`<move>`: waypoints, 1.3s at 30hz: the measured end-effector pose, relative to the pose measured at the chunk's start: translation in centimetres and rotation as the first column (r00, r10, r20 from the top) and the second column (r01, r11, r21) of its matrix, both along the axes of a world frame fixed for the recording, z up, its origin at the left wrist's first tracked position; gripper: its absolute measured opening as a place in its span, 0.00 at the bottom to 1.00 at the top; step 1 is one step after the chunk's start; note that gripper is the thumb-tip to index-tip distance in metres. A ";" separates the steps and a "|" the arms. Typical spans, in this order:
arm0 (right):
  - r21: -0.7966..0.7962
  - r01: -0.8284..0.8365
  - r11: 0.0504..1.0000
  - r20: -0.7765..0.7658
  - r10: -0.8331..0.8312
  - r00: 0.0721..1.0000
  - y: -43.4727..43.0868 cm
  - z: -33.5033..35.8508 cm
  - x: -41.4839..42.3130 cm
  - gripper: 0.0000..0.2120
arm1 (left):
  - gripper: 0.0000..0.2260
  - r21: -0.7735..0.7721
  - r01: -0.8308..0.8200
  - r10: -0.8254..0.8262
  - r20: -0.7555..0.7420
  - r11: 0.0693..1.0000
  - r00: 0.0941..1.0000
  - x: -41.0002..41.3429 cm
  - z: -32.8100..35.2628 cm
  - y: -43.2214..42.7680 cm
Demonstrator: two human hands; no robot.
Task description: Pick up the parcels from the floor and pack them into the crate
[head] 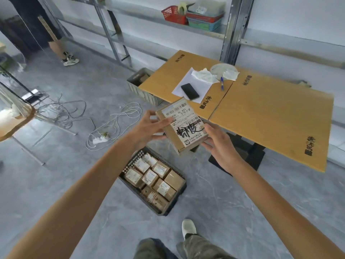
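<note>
- Head view: left hand (149, 126) grips the labelled parcel (183, 126) by its left edge, thumb on top. Right hand (218, 144) bends its fingers round the lower right corner.
- Parcel is in the air above the crate (130, 165), not yet in.
- Crate looks nearly full of packed parcels (149, 176). No loose ones show on the floor (214, 202), so the task is probably near its end.

A brown cardboard parcel (183, 126) is up in the air above the crate, tilted. Its white label faces up, showing barcodes and a black marker scrawl. The left hand (147, 128) pinches its left edge and the right hand (218, 144) grips its lower right corner. The dark lattice-walled crate (131, 162) stands on the floor, almost filled with rows of small labelled parcels (150, 176).
</note>
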State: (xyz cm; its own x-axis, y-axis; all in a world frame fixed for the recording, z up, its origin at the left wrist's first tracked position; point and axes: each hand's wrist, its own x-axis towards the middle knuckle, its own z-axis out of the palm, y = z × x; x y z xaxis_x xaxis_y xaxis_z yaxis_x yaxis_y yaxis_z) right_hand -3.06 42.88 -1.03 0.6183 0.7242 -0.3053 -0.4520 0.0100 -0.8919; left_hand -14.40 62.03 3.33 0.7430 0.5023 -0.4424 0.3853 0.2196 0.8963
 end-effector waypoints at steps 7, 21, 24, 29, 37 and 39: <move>-0.137 0.155 0.978 -0.044 -0.162 0.986 8.2 -3.4 -1.2 0.28 | 0.21 -0.037 0.022 -0.022 -0.011 0.999 1.000 1.6 -3.2 8.9; -0.270 0.557 0.785 0.097 -0.553 0.827 22.5 -9.6 -9.9 0.15 | 0.23 0.078 0.628 -0.539 -0.438 0.774 0.719 1.3 -10.8 24.1; -0.311 0.555 0.772 0.126 -0.545 0.829 24.4 -12.1 -11.0 0.16 | 0.22 0.037 0.639 -0.555 -0.459 0.768 0.694 1.4 -14.3 25.8; -0.441 0.464 0.768 0.166 -0.439 0.883 26.4 -17.9 -11.0 0.19 | 0.30 -0.044 0.693 -0.608 -0.523 0.719 0.598 1.9 -22.7 27.6; -0.545 0.517 0.660 -0.095 -0.662 0.744 28.2 -38.0 -13.2 0.17 | 0.32 -0.176 0.705 -0.654 -0.574 0.687 0.493 0.4 -43.1 28.1; -0.610 0.508 0.608 -0.108 -0.699 0.707 28.4 -44.3 -14.6 0.17 | 0.29 -0.191 0.704 -0.647 -0.604 0.684 0.465 -1.5 -49.4 28.1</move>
